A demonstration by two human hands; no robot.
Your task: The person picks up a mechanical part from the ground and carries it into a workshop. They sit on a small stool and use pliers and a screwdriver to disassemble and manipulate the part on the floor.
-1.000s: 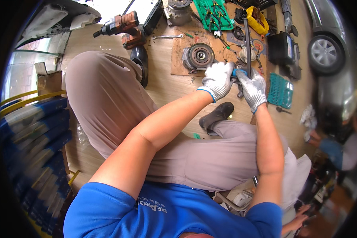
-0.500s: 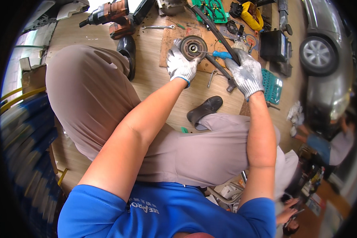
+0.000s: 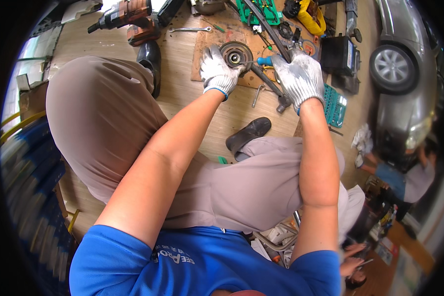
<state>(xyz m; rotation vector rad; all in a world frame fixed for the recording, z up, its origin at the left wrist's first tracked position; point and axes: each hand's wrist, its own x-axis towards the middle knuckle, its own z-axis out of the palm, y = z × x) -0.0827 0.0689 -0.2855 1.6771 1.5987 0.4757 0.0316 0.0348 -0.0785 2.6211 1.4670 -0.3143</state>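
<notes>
A round dark metal pulley [image 3: 235,55] with a hub at its centre is at the brown cardboard. My gloved left hand [image 3: 218,72] grips its near edge, fingers along the left side and thumb at the lower right. My gloved right hand [image 3: 301,74] is closed round a screwdriver with a blue handle [image 3: 264,61]. Its thin shaft points left at the pulley's hub; whether the tip touches is too small to tell. A long dark bar [image 3: 269,30] slants from the top edge down to my right hand, which hides its lower end. Below lies a hammer [image 3: 282,102].
An orange cordless impact driver [image 3: 133,19] and a combination wrench [image 3: 190,29] lie at the far left. Around the cardboard [image 3: 201,52] are a green tool case [image 3: 261,10], a yellow tool [image 3: 311,17], a black battery [image 3: 336,56] and a teal socket set [image 3: 334,106]. A car [image 3: 399,64] stands right.
The whole view has shifted slightly. My right hand has turned and moved a little toward the pulley, covering more of the screwdriver handle. My left hand's fingers are straighter beside the pulley.
</notes>
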